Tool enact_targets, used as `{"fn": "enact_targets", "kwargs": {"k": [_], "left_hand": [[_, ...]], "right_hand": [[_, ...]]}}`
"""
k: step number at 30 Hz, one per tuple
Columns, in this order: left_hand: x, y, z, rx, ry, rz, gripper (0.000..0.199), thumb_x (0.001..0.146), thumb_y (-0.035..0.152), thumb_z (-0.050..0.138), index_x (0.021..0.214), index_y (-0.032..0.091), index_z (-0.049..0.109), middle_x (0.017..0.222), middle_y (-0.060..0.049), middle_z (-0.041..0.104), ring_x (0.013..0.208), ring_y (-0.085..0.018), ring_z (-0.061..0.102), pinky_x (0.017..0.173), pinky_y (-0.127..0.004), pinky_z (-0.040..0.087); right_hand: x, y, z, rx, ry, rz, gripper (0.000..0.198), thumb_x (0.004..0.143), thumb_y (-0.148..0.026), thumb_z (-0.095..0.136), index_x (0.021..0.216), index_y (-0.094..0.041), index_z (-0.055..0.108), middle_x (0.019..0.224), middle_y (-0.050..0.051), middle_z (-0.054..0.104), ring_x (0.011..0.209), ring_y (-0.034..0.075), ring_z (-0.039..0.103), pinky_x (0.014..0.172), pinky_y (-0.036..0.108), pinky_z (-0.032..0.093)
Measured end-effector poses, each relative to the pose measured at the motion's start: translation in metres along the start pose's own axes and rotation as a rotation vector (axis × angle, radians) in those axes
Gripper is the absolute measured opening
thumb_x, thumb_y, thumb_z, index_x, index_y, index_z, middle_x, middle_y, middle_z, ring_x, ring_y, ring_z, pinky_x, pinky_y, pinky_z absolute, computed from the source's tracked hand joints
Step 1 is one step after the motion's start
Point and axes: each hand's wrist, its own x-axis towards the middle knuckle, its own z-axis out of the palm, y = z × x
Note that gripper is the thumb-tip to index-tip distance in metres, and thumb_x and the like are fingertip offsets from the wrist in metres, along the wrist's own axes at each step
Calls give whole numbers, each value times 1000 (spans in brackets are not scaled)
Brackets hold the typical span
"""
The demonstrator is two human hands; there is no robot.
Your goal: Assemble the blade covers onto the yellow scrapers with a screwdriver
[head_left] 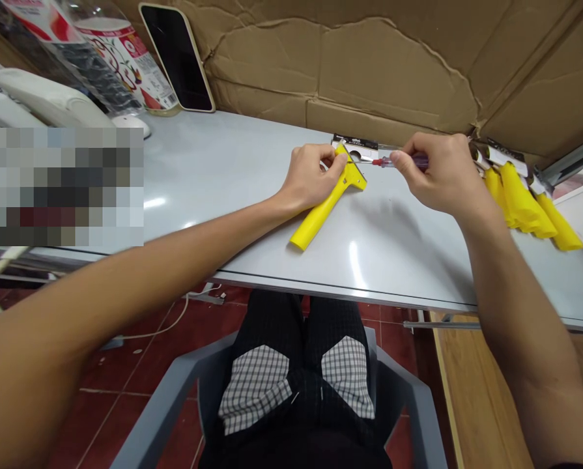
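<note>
On the pale table lies a yellow scraper (324, 210), its handle slanting toward me and its wide head pointing away. My left hand (314, 170) pinches the scraper's head between thumb and fingers. From the right, my right hand (442, 170) grips a screwdriver (385, 162) by its purple see-through handle, with the shaft level and pointing left. The screwdriver's tip reaches the scraper's head beside my left fingertips; whether it sits in a screw is too small to tell. Just behind the head lies a black-and-white packaging card (357, 144), partly covered.
Several yellow scrapers (526, 202) with cards lie in a pile at the right. A phone (178, 58) leans against the cardboard wall (369, 71) at the back. Plastic bottles (129, 62) and a white device (51, 98) stand at the left. The table's front edge (291, 284) runs above my lap.
</note>
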Motion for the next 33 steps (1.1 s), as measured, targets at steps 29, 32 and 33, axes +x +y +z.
{"fn": "enact_targets", "kwargs": {"k": [29,32,33], "left_hand": [[1,3,-3,4,-9,16,30,109,38,65,83,24,72,81,-4,75,82,-21,66,80,-35,53],[0,3,-3,6,-12,15,30,108,40,66,83,24,72,80,-4,75,80,-21,65,81,-36,53],[0,3,-3,7,-15,18,30,108,41,66,84,25,72,79,-4,75,80,-22,65,80,-36,53]], "right_hand": [[-3,-2,-4,21,-31,-20,33,100,-64,77,103,-31,77,81,7,78,75,32,69,77,50,57],[-3,-5,-6,48,-45,-20,23,101,-56,76,103,-33,77,86,6,80,75,31,69,79,51,58],[-3,-5,-6,52,-43,-15,20,101,-54,76,101,-33,77,85,6,79,73,30,68,78,51,57]]}}
